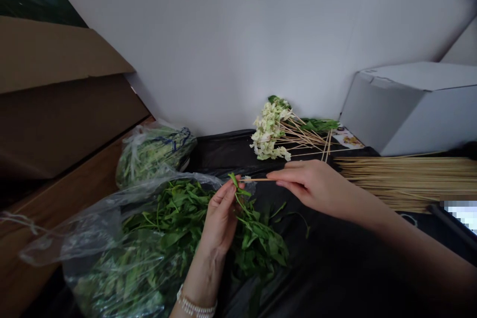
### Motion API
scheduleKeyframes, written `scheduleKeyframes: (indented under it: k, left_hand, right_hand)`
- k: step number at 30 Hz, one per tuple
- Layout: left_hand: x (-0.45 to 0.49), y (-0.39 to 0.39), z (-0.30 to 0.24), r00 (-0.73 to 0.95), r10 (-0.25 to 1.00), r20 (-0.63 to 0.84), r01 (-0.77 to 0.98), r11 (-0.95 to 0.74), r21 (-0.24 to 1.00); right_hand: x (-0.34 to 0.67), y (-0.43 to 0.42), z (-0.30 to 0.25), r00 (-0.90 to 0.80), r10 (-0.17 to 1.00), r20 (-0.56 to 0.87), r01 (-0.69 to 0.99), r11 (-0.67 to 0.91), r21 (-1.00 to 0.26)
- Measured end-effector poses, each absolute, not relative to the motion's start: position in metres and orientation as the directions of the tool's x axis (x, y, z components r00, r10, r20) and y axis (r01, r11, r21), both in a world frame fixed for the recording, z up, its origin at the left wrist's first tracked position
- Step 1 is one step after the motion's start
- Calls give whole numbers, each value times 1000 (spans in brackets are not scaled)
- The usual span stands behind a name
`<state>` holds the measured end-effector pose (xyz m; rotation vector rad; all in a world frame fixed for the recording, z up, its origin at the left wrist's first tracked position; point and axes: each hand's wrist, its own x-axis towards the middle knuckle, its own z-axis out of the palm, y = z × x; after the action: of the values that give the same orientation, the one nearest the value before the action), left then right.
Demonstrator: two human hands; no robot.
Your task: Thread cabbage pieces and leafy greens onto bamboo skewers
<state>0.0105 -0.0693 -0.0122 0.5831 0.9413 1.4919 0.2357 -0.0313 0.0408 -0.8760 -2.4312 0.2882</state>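
Between the thumb and fingers of my left hand (pixel 222 213) is a small bunch of leafy greens (pixel 235 182), folded at the fingertips. My right hand (pixel 309 186) pinches a thin wooden skewer (pixel 255 179), whose far end meets the greens; whether it pierces them I cannot tell. Just below, loose leafy greens (pixel 264 246) lie on black plastic sheeting (pixel 309 268). Left of my left hand, an opened clear plastic bag (pixel 93 228) spills more of the same leaves.
Skewers threaded with pale cabbage-like leaves (pixel 269 129) lie by the wall. Bare skewers (pixel 395 179) are piled at right, before a white box (pixel 410 104). A second bag of greens (pixel 152 154) sits behind the first. A cardboard box (pixel 59 119) stands left.
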Motion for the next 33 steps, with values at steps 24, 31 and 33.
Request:
scheduleKeyframes:
  k: [24, 31, 33]
  left_hand:
    - [11, -68, -20, -251, 964, -89, -424, -26, 905]
    - [15, -67, -23, -178, 977, -117, -463, 22, 886]
    - [17, -68, -25, -160, 982, -105, -451, 22, 892]
  right_hand:
    - [226, -39, 37, -668, 648, 367, 551, 761, -341]
    - [218, -39, 32, -700, 654, 286, 539, 747, -390]
    - [215, -40, 27, -692, 652, 310, 539, 752, -379]
